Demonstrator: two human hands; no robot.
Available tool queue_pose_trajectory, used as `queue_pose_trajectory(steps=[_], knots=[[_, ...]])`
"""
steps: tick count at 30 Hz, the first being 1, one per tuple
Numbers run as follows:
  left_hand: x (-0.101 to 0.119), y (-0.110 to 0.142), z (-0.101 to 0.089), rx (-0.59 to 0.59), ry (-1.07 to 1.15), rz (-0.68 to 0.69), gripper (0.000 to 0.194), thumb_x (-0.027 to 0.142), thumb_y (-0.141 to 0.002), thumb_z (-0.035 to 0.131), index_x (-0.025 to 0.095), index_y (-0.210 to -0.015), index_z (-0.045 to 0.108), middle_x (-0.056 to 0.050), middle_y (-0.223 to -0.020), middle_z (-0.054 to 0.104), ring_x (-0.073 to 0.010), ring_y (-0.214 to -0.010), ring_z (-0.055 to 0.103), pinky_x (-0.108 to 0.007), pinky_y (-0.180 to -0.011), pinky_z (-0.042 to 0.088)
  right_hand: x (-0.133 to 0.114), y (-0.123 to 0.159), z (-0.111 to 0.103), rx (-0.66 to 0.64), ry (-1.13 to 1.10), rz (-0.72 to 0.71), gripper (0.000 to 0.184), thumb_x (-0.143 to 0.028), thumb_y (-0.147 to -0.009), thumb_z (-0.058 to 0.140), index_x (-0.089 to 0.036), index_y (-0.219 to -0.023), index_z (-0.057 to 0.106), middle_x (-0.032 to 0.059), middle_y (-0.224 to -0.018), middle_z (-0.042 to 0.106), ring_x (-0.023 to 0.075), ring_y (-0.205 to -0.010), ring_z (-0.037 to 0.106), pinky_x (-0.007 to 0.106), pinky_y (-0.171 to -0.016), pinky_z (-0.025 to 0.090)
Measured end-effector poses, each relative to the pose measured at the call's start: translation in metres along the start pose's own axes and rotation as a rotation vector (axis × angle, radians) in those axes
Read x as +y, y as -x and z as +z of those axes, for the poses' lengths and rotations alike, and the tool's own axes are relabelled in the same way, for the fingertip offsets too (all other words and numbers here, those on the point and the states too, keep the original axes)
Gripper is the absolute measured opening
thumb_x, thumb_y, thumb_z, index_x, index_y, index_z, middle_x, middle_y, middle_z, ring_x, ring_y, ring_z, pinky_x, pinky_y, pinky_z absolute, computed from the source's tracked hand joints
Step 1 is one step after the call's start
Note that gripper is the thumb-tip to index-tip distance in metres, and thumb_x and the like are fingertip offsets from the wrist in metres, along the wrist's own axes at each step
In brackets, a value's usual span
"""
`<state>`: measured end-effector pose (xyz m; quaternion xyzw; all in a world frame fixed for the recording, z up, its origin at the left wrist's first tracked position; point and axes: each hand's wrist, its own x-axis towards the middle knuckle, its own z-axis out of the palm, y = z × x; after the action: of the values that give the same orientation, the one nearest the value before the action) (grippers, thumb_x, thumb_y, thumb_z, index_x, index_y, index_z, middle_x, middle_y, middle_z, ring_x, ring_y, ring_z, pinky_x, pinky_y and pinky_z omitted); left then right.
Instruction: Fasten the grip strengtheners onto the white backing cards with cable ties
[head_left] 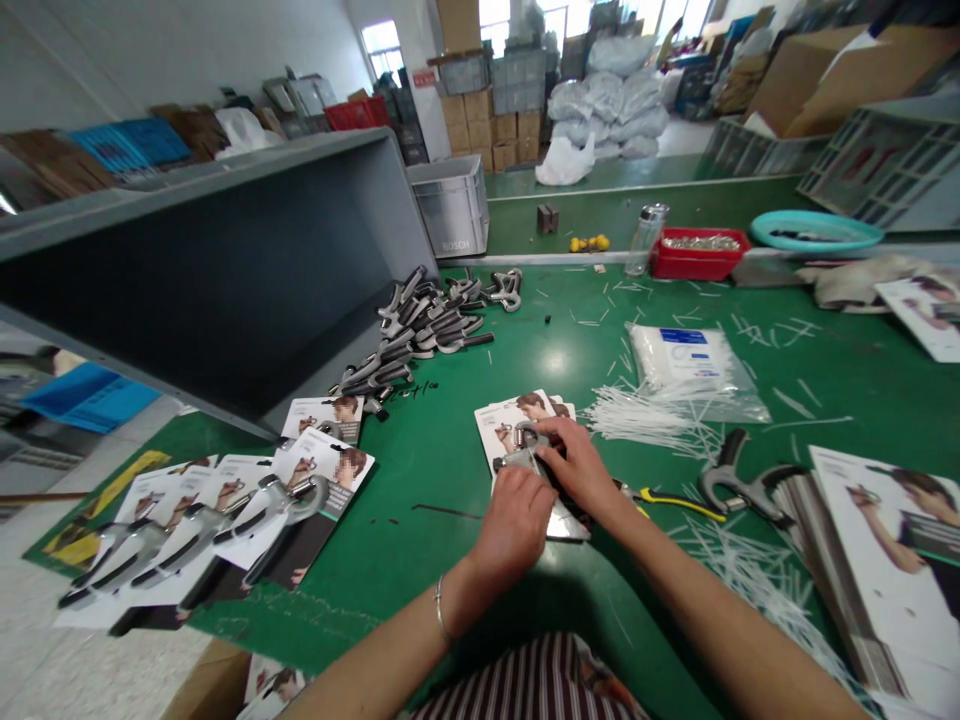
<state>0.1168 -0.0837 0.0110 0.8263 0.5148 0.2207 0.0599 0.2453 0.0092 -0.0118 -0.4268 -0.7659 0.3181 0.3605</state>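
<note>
Currently, the left hand (514,520) and right hand (577,470) both close on a hand grip (529,450) over a card (510,420); several carded grips (270,510) lie finished, with loose grips (420,330) remaining.

Both bare forearms, the left forearm (382,645) and the right forearm (720,610), angle in from the bottom of the view and meet at the middle. The left hand (514,525) lies back-up with its fingers curled under, touching the right hand (577,468), whose fingers arch over toward it — a thin bracelet (439,610) circles the left wrist (457,590).
</note>
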Motion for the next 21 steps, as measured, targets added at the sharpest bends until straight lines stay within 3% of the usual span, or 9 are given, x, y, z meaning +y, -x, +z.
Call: queue_pose_trajectory(steps=[3, 5, 7, 10, 13, 17, 21], knots=[[0.0, 0.014, -0.003, 0.019, -0.054, -0.037, 0.019, 0.03, -0.097, 0.048, 0.02, -0.105, 0.061, -0.012, -0.102, 0.063, -0.0284, -0.097, 0.054, -0.047, -0.088, 0.041, -0.008, 0.006, -0.012, 0.018, 0.06, -0.062, 0.02, -0.021, -0.089, 0.055, -0.021, -0.107, 0.062, 0.0089, -0.116, 0.065, 0.026, -0.113, 0.053, 0.045, -0.1, 0.038], [0.0, 0.025, -0.009, 0.101, -0.085, -0.187, 0.038, 0.048, -0.089, 0.059, 0.018, -0.112, 0.058, -0.015, -0.11, 0.06, -0.0323, -0.102, 0.053, -0.052, -0.091, 0.04, -0.017, 0.016, -0.026, -0.031, 0.119, -0.122, 0.016, -0.023, -0.094, 0.052, -0.022, -0.106, 0.062, 0.0082, -0.114, 0.065, 0.0252, -0.112, 0.053, 0.044, -0.101, 0.037], [-0.001, 0.035, -0.013, 0.125, -0.088, -0.326, 0.052, 0.057, -0.081, 0.066, 0.016, -0.111, 0.057, -0.016, -0.107, 0.059, -0.0331, -0.099, 0.053, -0.051, -0.087, 0.042, -0.026, 0.028, -0.038, -0.167, 0.185, -0.196, 0.016, -0.023, -0.098, 0.047, -0.022, -0.102, 0.063, 0.0067, -0.105, 0.067, 0.0232, -0.103, 0.055, 0.041, -0.097, 0.039], [-0.007, 0.039, -0.015, 0.03, -0.031, -0.374, 0.03, 0.042, -0.085, 0.065, 0.017, -0.1, 0.058, -0.011, -0.094, 0.058, -0.0282, -0.092, 0.055, -0.044, -0.083, 0.046, -0.038, 0.037, -0.044, -0.364, 0.358, -0.31, 0.017, -0.022, -0.099, 0.048, -0.02, -0.097, 0.065, 0.0065, -0.091, 0.067, 0.0229, -0.092, 0.055, 0.038, -0.089, 0.042], [-0.019, 0.027, -0.014, 0.006, 0.008, -0.374, 0.01, 0.023, -0.086, 0.061, 0.018, -0.094, 0.059, -0.007, -0.09, 0.058, -0.025, -0.09, 0.056, -0.041, -0.085, 0.046, -0.043, 0.031, -0.034, -0.388, 0.633, -0.363, 0.01, -0.021, -0.093, 0.057, -0.016, -0.09, 0.066, 0.0098, -0.087, 0.066, 0.0261, -0.089, 0.054, 0.04, -0.083, 0.041], [-0.034, 0.013, -0.015, 0.019, 0.134, -0.388, 0.008, 0.017, -0.083, 0.061, 0.018, -0.091, 0.06, -0.005, -0.086, 0.059, -0.0218, -0.087, 0.057, -0.038, -0.085, 0.048, -0.044, 0.017, -0.019, -0.361, 0.864, -0.365, 0.011, -0.013, -0.09, 0.057, -0.015, -0.083, 0.065, 0.012, -0.083, 0.067, 0.0279, -0.085, 0.053, 0.041, -0.076, 0.038], [-0.04, 0.016, -0.016, 0.079, 0.312, -0.474, 0.021, 0.017, -0.085, 0.06, 0.015, -0.106, 0.061, -0.005, -0.095, 0.059, -0.0161, -0.08, 0.059, -0.033, -0.083, 0.05, -0.047, 0.014, -0.013, -0.32, 0.869, -0.351, 0.012, -0.015, -0.092, 0.055, -0.015, -0.084, 0.064, 0.0127, -0.085, 0.068, 0.0296, -0.091, 0.052, 0.042, -0.079, 0.036]])
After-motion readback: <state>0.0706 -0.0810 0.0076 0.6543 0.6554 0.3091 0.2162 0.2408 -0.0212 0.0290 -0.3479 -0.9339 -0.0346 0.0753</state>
